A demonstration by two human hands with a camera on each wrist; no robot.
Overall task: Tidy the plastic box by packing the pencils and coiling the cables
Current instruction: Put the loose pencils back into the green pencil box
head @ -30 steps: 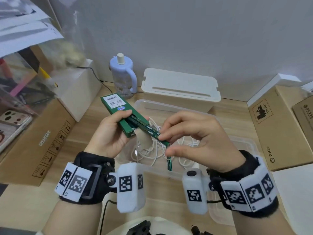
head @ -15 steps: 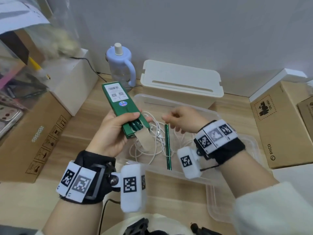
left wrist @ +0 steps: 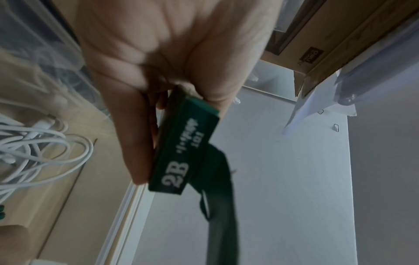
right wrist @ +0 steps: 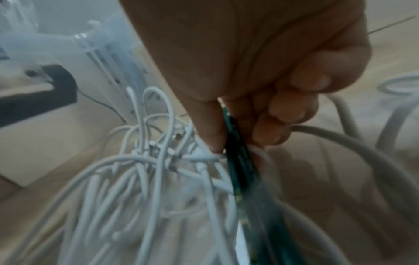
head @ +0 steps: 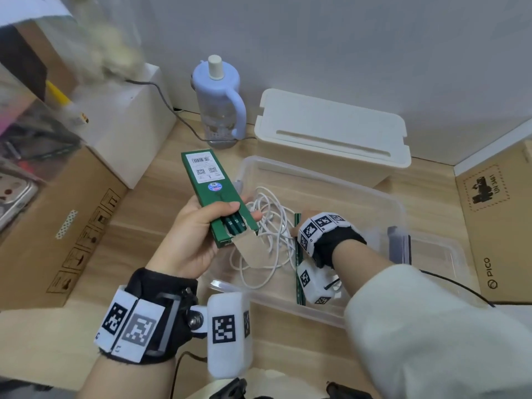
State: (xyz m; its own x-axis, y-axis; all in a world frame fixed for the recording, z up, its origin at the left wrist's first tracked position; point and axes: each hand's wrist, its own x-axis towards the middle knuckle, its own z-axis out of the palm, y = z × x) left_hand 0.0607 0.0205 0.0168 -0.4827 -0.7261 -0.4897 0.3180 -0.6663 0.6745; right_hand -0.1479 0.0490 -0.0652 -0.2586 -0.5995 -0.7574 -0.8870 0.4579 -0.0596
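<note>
A person's left hand (head: 187, 240) grips a long, flat green cardboard pencil carton (head: 214, 194), thumb across its top face and fingers curled beneath. The carton hangs over the left rim of a clear rectangular plastic box (head: 400, 214), with its long axis running from the far left down toward the person. Its near end is open, a brown flap (head: 250, 249) hangs down from it, and green pencil ends marked 2B (head: 234, 221) show in the mouth.

The right hand (right wrist: 260, 80) reaches down inside the clear box. Thumb and curled fingers pinch a loose dark green pencil (head: 298, 260), which lies roughly lengthwise toward the person on the box floor. A loose tangle of white cables (head: 267, 234) lies just left of that pencil, touching it and crowding the fingers.

Behind the clear box stand a cream lidded plastic box (head: 331, 133) and a pale blue handled bottle (head: 218, 102). Brown cardboard boxes (head: 495, 226) sit to its right and left on the wooden tabletop (head: 138, 231).
</note>
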